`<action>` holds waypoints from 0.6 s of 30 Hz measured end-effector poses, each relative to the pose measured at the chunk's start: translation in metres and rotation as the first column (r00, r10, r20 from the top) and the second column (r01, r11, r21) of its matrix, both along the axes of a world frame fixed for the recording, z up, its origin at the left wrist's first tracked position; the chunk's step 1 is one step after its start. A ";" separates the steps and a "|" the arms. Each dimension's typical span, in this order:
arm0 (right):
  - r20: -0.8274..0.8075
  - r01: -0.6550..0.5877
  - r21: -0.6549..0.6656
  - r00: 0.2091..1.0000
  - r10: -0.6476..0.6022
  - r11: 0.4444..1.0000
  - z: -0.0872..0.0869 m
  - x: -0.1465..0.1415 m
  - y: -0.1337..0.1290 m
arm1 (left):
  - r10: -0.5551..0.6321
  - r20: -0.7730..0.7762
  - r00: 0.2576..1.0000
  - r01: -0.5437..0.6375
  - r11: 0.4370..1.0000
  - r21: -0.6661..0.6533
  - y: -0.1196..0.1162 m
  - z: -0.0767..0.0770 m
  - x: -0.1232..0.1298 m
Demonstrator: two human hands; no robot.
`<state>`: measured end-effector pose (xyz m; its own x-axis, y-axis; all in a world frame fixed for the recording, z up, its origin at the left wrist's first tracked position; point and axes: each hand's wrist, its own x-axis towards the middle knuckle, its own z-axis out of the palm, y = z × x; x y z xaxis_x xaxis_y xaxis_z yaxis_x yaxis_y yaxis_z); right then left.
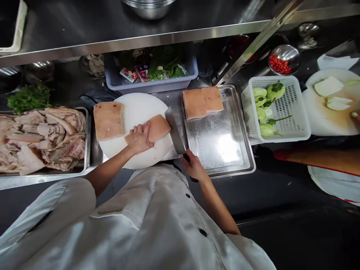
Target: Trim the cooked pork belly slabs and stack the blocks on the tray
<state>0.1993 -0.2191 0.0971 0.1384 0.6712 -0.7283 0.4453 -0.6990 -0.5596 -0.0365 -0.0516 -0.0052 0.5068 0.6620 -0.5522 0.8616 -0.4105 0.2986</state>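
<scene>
On the round white cutting board (152, 159) my left hand (140, 139) presses across a slab of cooked pork belly (159, 126), thumb apart from the fingers. Part of that slab is hidden under the hand. My right hand (194, 166) grips the dark handle of a cleaver (176, 133). Its broad blade stands along the right side of the board, close to the slab's end. A larger pork slab (109, 120) overlaps the board's left edge. Two squared pork pieces (198, 103) lie side by side in the upper left corner of a metal tray (219, 142).
Far left is a tray of cooked meat (50, 137), with green herbs (29, 98) behind. A bluish bin (152, 87) holds greens and packets. A white basket (292, 101) of green vegetables stands right. A co-worker's hand (356, 115) is beside another board (312, 122). A metal shelf (135, 41) overhangs the back.
</scene>
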 end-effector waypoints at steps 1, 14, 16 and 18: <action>0.040 -0.110 0.019 0.993 0.109 0.994 0.002 -0.001 0.007 | 0.047 -0.020 0.999 -0.047 0.999 0.008 -0.006 0.001 -0.011; 0.296 -0.544 -0.315 0.722 0.625 0.778 0.045 -0.011 0.061 | 0.146 0.217 0.965 -0.157 0.987 0.035 -0.002 0.003 0.016; 0.264 -0.574 -0.309 0.714 0.648 0.758 0.058 -0.015 0.066 | 0.163 0.221 0.962 -0.177 0.983 0.044 -0.004 0.002 0.021; 0.218 -0.601 -0.309 0.710 0.670 0.737 0.070 -0.018 0.068 | 0.167 0.234 0.958 -0.184 0.981 0.056 -0.005 0.002 0.021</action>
